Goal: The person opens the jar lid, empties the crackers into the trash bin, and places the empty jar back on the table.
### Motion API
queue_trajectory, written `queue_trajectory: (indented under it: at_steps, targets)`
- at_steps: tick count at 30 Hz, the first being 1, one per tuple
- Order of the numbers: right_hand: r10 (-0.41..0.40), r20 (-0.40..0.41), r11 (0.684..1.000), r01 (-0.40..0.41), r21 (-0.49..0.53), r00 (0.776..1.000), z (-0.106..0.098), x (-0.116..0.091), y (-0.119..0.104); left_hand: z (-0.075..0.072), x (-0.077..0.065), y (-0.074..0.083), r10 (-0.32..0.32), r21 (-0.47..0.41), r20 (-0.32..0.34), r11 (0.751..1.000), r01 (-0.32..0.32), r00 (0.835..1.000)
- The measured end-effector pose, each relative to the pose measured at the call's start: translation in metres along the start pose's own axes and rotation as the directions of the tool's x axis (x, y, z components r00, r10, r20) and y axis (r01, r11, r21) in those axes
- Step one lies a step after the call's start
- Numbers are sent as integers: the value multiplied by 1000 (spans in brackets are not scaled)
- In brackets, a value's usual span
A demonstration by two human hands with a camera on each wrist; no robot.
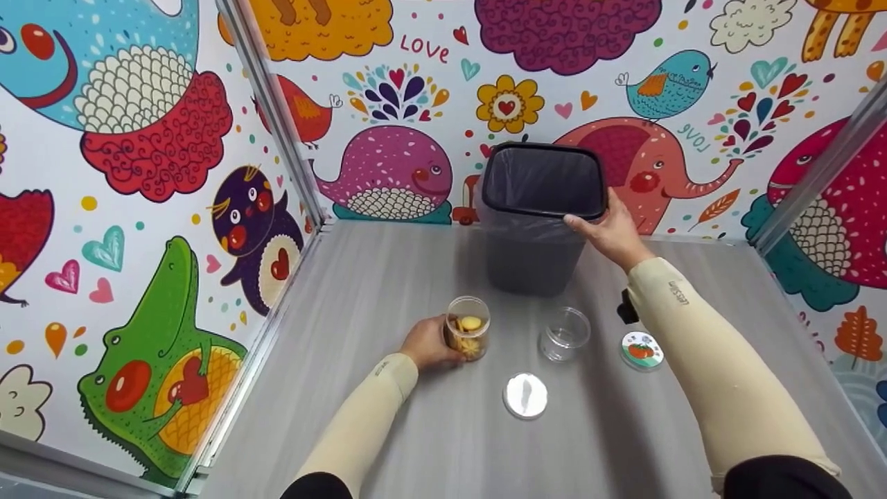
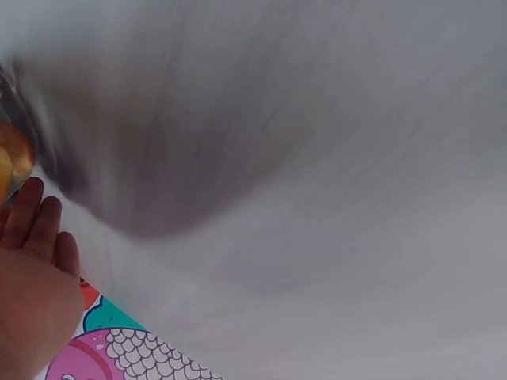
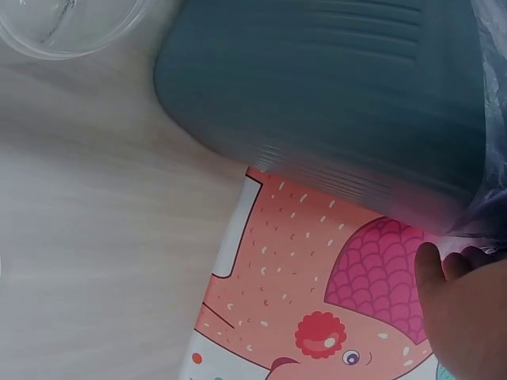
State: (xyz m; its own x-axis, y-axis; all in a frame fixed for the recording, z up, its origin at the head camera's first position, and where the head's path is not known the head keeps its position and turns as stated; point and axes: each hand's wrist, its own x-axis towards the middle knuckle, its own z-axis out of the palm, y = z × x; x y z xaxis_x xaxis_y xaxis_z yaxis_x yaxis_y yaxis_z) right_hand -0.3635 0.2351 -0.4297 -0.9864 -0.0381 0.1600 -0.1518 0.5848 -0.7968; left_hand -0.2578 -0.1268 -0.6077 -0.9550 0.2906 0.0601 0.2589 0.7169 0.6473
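My left hand [image 1: 429, 343] holds a transparent plastic jar [image 1: 483, 341] from its left side on the table. Yellow and brown pieces, perhaps biscuits, lie inside the jar. The left wrist view catches only part of the jar's contents [image 2: 14, 158], by the fingertips. At the back, my right hand [image 1: 613, 232] grips the right side of a dark grey trash bin [image 1: 533, 260], thumb at its black rim. A thin see-through bag lines the bin and folds over outside. In the right wrist view the bin's side [image 3: 317, 87] fills the top, with the fingers at the liner.
Right of the held jar stands a second transparent jar [image 1: 565, 336], seemingly with nothing in it. A shiny round lid [image 1: 525, 396] lies nearer me. A lid with a red fruit picture [image 1: 642, 351] lies beside my right forearm. Cartoon-printed walls [image 1: 395, 166] enclose the table.
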Motion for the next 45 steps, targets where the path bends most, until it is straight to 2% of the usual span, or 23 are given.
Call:
queue_trajectory:
  at_steps: [6, 12, 19, 24, 34, 39, 45]
  targets:
    - [-9, -5, 1000, 9, 3, 1000, 0, 0, 1, -1, 0, 0, -8, -40, 16, 999, 9, 1000]
    - [-14, -10, 1000, 14, 3, 1000, 0, 0, 1, -1, -1, 1, -24, -37, 23, 999, 25, 999]
    - [-76, -39, 997, 77, 24, 996, 2, 2, 2, 3, -2, 3, -12, -54, -24, 998, 11, 1000]
    - [-87, -43, 996, 87, 18, 995, 3, 3, 3, 7, -3, 3, -21, -77, -42, 997, 18, 999]
    - [-70, -37, 997, 71, 7, 997, 3, 1, 1, 8, -5, 5, -13, -90, -67, 996, 7, 998]
    - [-25, -15, 999, 25, -30, 1000, 2, -2, 1, 11, -5, 5, -21, -74, -105, 997, 13, 994]
    - [-45, -28, 998, 44, -37, 999, 1, -2, 1, 10, -3, 7, -38, -104, -172, 994, 20, 984]
